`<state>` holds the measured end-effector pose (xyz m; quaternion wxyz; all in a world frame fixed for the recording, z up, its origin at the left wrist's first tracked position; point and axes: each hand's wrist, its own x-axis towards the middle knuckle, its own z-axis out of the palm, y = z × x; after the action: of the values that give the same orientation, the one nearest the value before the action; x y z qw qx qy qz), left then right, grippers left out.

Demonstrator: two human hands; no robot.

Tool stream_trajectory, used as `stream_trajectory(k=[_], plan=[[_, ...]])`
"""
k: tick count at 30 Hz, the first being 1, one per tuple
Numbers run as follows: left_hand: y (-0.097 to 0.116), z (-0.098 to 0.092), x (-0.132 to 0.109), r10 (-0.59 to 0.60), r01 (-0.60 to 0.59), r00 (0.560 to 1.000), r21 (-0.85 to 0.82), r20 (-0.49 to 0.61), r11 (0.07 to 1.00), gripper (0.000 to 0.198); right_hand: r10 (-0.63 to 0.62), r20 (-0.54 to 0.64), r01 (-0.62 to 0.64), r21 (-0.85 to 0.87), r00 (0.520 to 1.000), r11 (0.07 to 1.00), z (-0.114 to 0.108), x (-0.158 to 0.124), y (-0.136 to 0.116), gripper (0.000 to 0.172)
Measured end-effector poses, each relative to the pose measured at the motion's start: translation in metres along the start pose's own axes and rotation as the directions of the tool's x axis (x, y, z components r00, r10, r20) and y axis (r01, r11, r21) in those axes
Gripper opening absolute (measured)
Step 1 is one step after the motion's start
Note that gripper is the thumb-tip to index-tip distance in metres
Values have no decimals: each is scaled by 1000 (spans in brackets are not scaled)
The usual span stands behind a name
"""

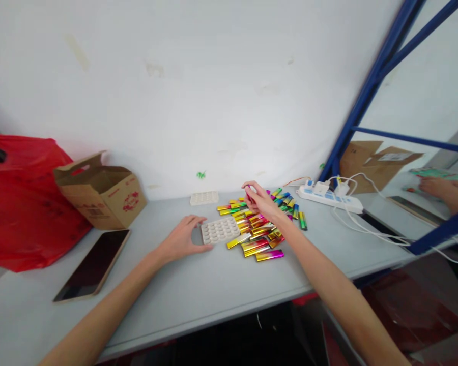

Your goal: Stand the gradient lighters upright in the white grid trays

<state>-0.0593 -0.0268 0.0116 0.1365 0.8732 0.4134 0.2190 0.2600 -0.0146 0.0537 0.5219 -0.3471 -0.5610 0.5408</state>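
Observation:
A heap of shiny rainbow-coloured tubes lies on the grey table. My right hand hovers over the heap, fingers pinched on one magenta tube. My left hand rests on the table with fingers spread, touching the left edge of a white moulded tray with rows of round pockets. A second white tray lies farther back by the wall.
A dark phone lies at the left, behind it an open cardboard box and a red plastic bag. A white power strip with cables sits right, by a blue rack post. Another person's hand shows far right.

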Motion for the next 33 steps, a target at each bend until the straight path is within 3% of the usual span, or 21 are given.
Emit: stream_trajectory(k=[6, 13, 19, 22, 26, 30, 33], plan=[[-1, -1, -1, 6, -7, 1000, -18, -18, 1000, 68, -90, -165, 39, -288, 982, 957, 31, -3, 10, 58], [6, -7, -1, -13, 18, 997, -65, 82, 998, 70, -187, -170, 74, -516, 968, 853, 54, -9, 15, 47], [4, -8, 0, -17, 22, 996, -62, 92, 998, 75, -222, -160, 105, -535, 962, 838, 55, -10, 16, 44], [3, -10, 0, -26, 31, 995, -51, 97, 998, 81, -205, -110, 125, -496, 973, 859, 55, -11, 18, 49], [0, -13, 0, -10, 17, 996, -75, 94, 997, 76, -171, 99, 197, -426, 980, 883, 60, -10, 19, 52], [-4, -12, -1, 2, 5, 997, -97, 72, 995, 74, -258, 242, 354, -614, 935, 706, 73, -5, 20, 55], [-6, -10, 0, -2, 8, 998, -109, 56, 994, 74, -218, 255, 335, -733, 942, 592, 84, 0, 26, 54]])
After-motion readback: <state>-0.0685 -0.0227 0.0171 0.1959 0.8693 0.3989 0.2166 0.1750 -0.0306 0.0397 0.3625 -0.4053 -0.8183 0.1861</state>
